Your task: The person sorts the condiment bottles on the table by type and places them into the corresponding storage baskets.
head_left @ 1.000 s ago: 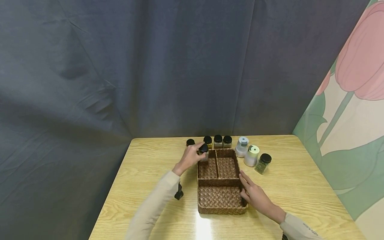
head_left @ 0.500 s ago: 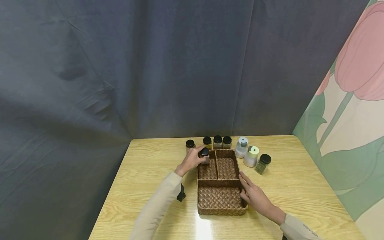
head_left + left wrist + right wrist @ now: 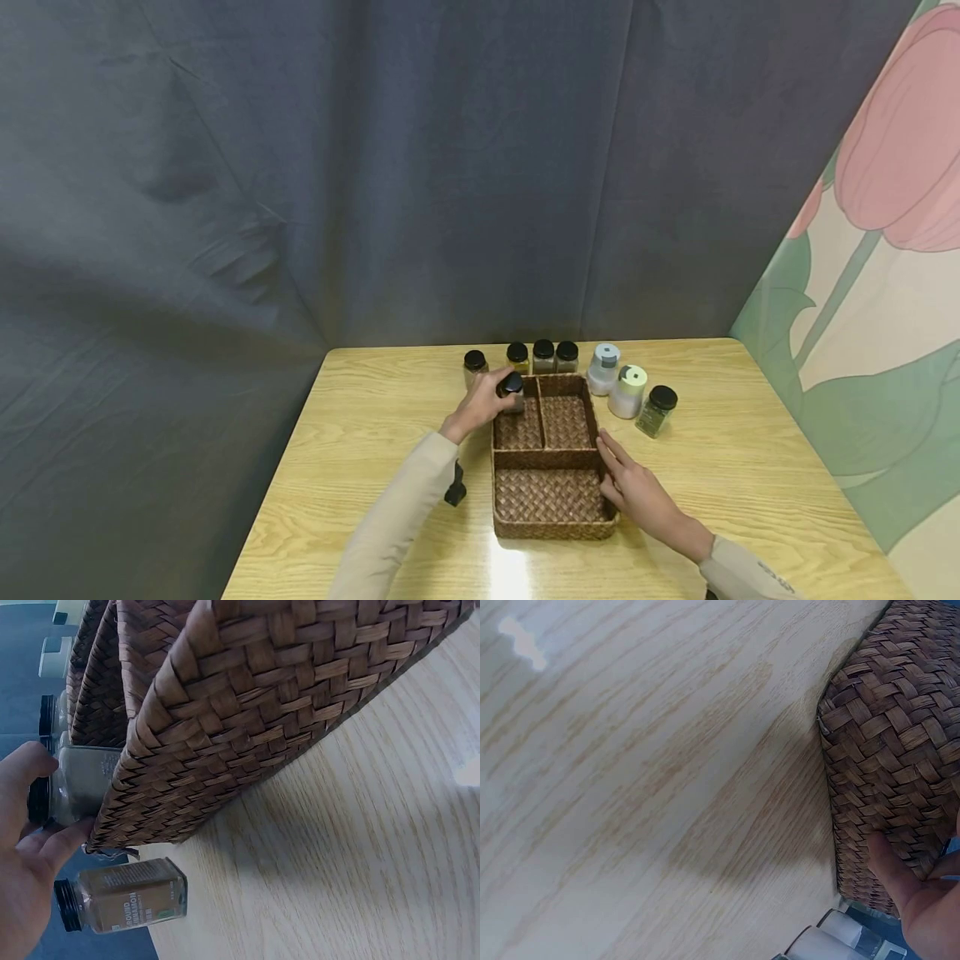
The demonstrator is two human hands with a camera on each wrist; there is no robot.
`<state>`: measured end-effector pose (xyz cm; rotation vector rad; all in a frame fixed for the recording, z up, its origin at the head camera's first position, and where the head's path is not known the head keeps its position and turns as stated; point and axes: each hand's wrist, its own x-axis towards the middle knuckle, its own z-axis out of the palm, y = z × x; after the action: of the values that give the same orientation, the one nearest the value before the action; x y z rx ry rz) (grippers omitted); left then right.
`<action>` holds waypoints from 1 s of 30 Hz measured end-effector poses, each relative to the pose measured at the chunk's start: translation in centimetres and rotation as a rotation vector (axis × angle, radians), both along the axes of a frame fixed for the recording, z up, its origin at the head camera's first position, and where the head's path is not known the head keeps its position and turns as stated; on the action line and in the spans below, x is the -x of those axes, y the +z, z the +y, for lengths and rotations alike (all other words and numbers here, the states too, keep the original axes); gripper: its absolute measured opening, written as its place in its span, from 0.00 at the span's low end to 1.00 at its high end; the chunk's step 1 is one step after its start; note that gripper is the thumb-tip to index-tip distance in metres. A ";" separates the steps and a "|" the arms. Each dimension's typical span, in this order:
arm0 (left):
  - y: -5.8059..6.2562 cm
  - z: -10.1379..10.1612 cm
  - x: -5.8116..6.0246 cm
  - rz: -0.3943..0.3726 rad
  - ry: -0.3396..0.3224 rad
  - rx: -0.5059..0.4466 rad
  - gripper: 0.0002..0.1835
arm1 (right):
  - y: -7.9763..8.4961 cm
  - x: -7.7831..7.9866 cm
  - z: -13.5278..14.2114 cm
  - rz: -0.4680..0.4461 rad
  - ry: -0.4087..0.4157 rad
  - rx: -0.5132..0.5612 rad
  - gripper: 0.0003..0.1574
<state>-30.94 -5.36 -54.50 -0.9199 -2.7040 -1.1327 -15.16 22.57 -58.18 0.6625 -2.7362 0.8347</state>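
Note:
My left hand (image 3: 480, 402) grips a spice jar (image 3: 513, 395) with a black lid, fingers and thumb around the lid end. The jar is upright in the back left compartment of a brown woven basket (image 3: 555, 528); its base is hidden behind the wall in the left wrist view. Against the basket's right wall, my right hand (image 3: 645, 498) holds on, with the thumb over the rim and a finger flat on the outer weave in the right wrist view. Just left of the basket stands a ground cinnamon jar (image 3: 133, 896), close to the left hand.
Behind the basket, several black-lidded jars (image 3: 543, 358) stand in a row. To its right are a bottle with a light blue cap (image 3: 603, 371), one with a yellow-green cap (image 3: 628, 393), and a jar of green herbs (image 3: 656, 412). A dark curtain (image 3: 465, 183) hangs behind the table.
The left hand has lowered the jar a little into the back left compartment, and the cinnamon jar shows more clearly behind it. The right hand and the basket stay in place.

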 end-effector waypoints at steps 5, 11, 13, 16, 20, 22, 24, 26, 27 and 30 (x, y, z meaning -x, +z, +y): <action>-0.2 0.1 0.1 -0.012 -0.016 -0.003 0.29 | 0.0 0.0 0.1 0.013 -0.001 0.000 0.38; -0.6 0.1 0.2 -0.009 -0.075 -0.038 0.27 | 0.1 0.0 0.0 0.006 -0.006 -0.005 0.38; -0.6 0.1 0.2 -0.025 -0.075 -0.035 0.28 | 0.1 0.0 0.0 0.005 -0.002 -0.003 0.38; -0.6 0.2 0.2 -0.067 -0.062 -0.033 0.29 | 0.2 -0.1 0.0 0.014 0.002 -0.002 0.37; -0.5 0.4 0.3 -0.111 -0.044 -0.011 0.29 | 0.1 0.0 0.0 0.033 0.001 -0.007 0.38; -0.5 0.4 0.2 -0.115 -0.038 0.005 0.29 | 0.1 0.0 0.0 0.038 0.003 -0.009 0.38; -0.4 0.5 0.2 -0.110 -0.035 0.018 0.30 | 0.0 0.0 0.1 0.040 0.004 -0.010 0.37; -0.4 0.5 0.2 -0.105 -0.035 0.025 0.30 | -0.1 0.0 0.1 0.040 0.003 -0.011 0.37; -0.4 0.5 0.2 -0.103 -0.034 0.028 0.29 | -0.1 0.0 0.1 0.038 0.003 -0.010 0.37; -0.4 0.4 0.3 -0.105 -0.035 0.027 0.29 | -0.1 0.0 0.1 0.036 0.002 -0.011 0.37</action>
<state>-31.24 -4.92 -54.88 -0.9405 -2.8033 -1.1865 -15.19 22.63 -58.26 0.6764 -2.7104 0.8009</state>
